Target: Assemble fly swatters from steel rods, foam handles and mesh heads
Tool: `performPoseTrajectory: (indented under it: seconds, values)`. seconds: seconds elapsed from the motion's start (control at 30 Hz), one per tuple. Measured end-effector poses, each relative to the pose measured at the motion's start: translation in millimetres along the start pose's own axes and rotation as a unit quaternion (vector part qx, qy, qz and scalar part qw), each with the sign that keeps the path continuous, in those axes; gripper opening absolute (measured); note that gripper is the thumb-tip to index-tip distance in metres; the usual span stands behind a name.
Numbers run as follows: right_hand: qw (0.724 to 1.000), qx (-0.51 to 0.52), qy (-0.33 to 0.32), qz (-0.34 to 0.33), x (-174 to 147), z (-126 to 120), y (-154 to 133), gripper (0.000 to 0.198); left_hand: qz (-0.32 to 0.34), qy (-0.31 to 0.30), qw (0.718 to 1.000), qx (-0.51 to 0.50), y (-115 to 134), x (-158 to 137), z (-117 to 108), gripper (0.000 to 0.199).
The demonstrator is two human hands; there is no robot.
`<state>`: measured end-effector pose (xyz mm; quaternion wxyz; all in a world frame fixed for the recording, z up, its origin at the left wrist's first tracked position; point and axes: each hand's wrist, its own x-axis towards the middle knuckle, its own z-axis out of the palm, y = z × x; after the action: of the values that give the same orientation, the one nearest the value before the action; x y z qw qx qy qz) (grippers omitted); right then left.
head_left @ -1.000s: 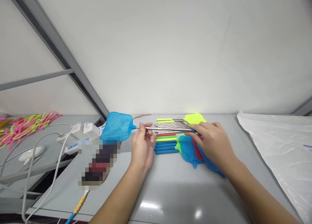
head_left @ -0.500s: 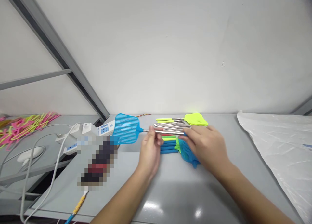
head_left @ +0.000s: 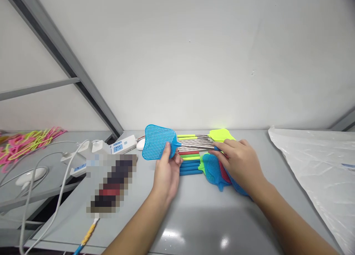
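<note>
A blue fly swatter point(head_left: 158, 142) is held level above the table between both hands. My left hand point(head_left: 168, 173) pinches it near the neck, thumb on the lower right of the mesh head and fingers behind. At the other end of the metal rod, my right hand point(head_left: 241, 164) is closed on the blue handle, most of which it hides. Beneath and behind lies a row of more swatters, with blue handles point(head_left: 190, 166), bare metal rods and a yellow swatter head point(head_left: 221, 135). Blue heads point(head_left: 215, 173) and a red head point(head_left: 224, 173) overlap beside my right hand.
A pixelated phone-like object point(head_left: 113, 184) with a cable lies left on the grey table point(head_left: 194, 218). Power strips point(head_left: 123, 144) and white cords are behind it. Pink and yellow items point(head_left: 30, 144) are piled far left. A white plastic sheet point(head_left: 310, 166) covers the right side.
The swatter's head has moved right, closer to my right hand, and its mesh faces me more. Less rod shows between my hands. My left hand has shifted from the rod to the neck.
</note>
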<state>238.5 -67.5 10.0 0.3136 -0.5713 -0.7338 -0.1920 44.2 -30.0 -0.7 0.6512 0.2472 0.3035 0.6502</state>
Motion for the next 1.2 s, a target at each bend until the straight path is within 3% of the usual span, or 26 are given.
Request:
performPoseTrajectory:
  seconds: [0.23, 0.57, 0.97, 1.2]
  values:
    - [0.999, -0.030, 0.026, -0.012, -3, 2, -11, 0.021, 0.055, -0.030, 0.996, 0.067, -7, 0, -1, 0.022]
    - [0.999, -0.018, 0.034, -0.010, -4, 7, -23, 0.020, 0.035, -0.050, 0.994, 0.093, -11, -8, 1, 0.026]
    - [0.987, 0.130, -0.089, 0.029, -3, 3, -21, 0.020, -0.027, -0.044, 0.998, 0.026, 1, 7, -6, 0.022]
    - [0.951, 0.257, -0.154, 0.076, -7, 7, -47, 0.021, -0.005, -0.140, 0.977, 0.160, -10, -8, -6, 0.032]
